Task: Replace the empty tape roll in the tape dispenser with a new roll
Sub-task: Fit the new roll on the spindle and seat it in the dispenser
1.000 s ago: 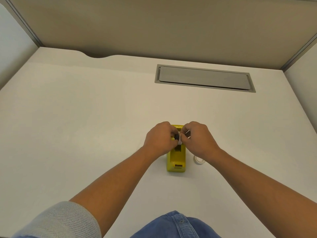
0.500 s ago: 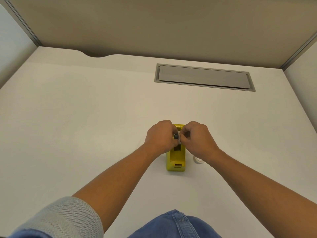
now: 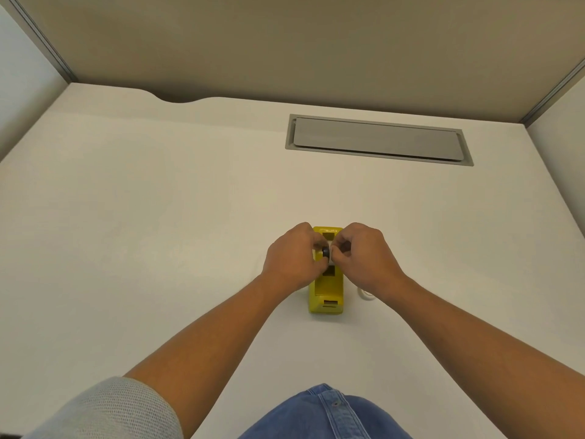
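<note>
- Fingers [image 3: 311, 248] of the left hand [image 3: 292, 258] pinch the small black round spindle hub [image 3: 325, 252], steadying it.
- It sits over the yellow plastic tape dispenser [image 3: 326, 289], mid-desk.
- The right hand [image 3: 364, 258] pinches narrowly, perhaps on a white roll.
- A clear tape ring [image 3: 365, 294] waits beside it.

You face a plain off-white desk [image 3: 158, 217] with a grey rectangular cable hatch [image 3: 378, 140] set into it, enclosed by beige partition panels [image 3: 285, 42] with grey metal corner posts [image 3: 41, 39].
</note>
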A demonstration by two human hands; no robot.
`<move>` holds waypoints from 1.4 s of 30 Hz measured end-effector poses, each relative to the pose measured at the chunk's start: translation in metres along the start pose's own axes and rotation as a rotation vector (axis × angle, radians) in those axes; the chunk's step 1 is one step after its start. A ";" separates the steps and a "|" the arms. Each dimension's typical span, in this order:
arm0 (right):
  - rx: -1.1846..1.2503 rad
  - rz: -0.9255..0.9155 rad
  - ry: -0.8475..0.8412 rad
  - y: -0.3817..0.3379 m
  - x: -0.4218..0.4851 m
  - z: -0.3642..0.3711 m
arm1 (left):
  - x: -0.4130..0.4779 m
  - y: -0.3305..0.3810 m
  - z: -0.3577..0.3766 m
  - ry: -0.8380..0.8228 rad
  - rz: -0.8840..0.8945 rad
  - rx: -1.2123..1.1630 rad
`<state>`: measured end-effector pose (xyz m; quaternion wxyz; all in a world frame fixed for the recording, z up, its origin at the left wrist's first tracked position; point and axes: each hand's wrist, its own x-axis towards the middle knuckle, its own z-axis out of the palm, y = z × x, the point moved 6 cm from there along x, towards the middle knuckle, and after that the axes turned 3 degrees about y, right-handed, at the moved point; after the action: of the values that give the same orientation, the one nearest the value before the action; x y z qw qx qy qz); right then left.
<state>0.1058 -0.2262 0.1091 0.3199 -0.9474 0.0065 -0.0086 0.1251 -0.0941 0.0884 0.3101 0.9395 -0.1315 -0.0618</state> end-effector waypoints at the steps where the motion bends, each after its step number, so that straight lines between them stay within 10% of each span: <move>1: 0.000 0.000 -0.002 0.000 0.000 0.000 | -0.001 0.000 0.000 0.003 0.003 0.003; 42: -0.365 -0.192 -0.119 -0.016 -0.044 -0.004 | -0.026 0.005 0.006 -0.086 0.158 0.176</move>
<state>0.0614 -0.2153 0.1218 0.1407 -0.9847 -0.1013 0.0180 0.0976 -0.0935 0.0878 0.2246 0.9463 -0.2233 -0.0655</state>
